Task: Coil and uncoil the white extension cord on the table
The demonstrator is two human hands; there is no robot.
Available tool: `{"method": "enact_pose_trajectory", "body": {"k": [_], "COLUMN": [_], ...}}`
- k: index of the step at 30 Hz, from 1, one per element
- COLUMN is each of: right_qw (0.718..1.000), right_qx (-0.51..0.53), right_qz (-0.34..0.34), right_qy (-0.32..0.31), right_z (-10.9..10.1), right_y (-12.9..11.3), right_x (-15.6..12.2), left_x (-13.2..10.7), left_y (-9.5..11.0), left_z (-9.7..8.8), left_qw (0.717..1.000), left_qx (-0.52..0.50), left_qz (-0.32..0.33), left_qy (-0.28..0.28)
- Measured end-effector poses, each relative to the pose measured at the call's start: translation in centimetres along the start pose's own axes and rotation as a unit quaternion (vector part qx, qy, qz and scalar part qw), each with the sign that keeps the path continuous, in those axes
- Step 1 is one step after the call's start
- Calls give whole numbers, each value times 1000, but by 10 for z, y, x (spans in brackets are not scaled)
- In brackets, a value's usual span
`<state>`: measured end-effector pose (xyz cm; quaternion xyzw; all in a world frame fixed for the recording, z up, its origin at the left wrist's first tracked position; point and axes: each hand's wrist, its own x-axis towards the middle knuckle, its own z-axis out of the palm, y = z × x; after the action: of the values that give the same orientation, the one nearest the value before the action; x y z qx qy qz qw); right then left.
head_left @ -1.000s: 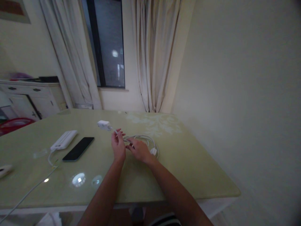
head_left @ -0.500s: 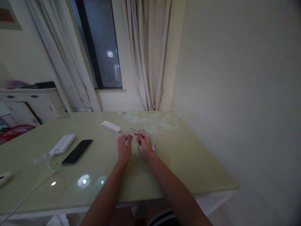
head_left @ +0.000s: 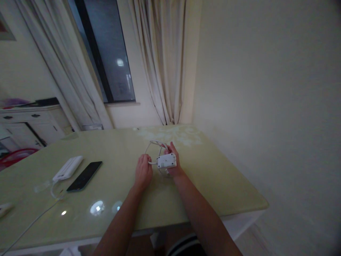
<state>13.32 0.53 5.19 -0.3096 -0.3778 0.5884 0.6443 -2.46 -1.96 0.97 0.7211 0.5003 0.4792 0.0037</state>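
Note:
A white power strip, its face with small dark corner dots turned toward me, is over the table in front of my right palm. Its pale cable leaves the left end and runs into my left hand, whose fingers are pinched on it. My right hand is behind and around the strip, with fingers bent at looped cable above it; part of its grip is hidden by the strip. A loop of cable rises between the two hands.
On the pale green tabletop, a black phone lies to the left beside a white adapter-like block with a cord. A white object sits at the left edge. A wall borders the table's right side.
The power strip has moved from left of my left hand across to my right hand and turned over. The coil has lifted, and the view has shifted slightly.

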Motion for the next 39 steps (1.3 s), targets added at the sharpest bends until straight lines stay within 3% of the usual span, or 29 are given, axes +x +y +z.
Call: {"method": "enact_pose_trajectory", "body": {"k": [4, 8, 11, 13, 16, 20, 23, 34, 39], "right_qw": [997, 991, 994, 998, 1000, 998, 996, 992, 977], "right_qx": [37, 10, -1, 7, 20, 30, 32, 36, -96], "right_qz": [39, 42, 18, 4, -13, -28, -25, -69, -171], "right_qy": [-54, -124, -109, -57, 8, 56, 79, 103, 82], "right_z": [3, 7, 10, 9, 3, -12, -19, -12, -13], "right_y": [-5, 2, 7, 9, 7, 1, -3, -6, 4], "right_x": [-2, -5, -6, -5, 1, 9, 11, 7, 4], "left_x": [0, 2, 2, 0, -1, 0, 1, 5, 7], "left_y": [-8, -18, -21, -19, -12, -2, 0, -13, -13], "left_z": [3, 1, -2, -3, -6, -13, -17, -12, -12], "left_qw": [996, 989, 991, 996, 999, 984, 977, 998, 1000], "left_qx": [-40, -63, -40, -31, -46, -42, -23, -15, -11], "left_qz": [-67, -102, -104, -78, 10, 121, 148, 46, -4], "left_qy": [42, 87, 68, 33, -28, -121, -155, -49, 25]}}
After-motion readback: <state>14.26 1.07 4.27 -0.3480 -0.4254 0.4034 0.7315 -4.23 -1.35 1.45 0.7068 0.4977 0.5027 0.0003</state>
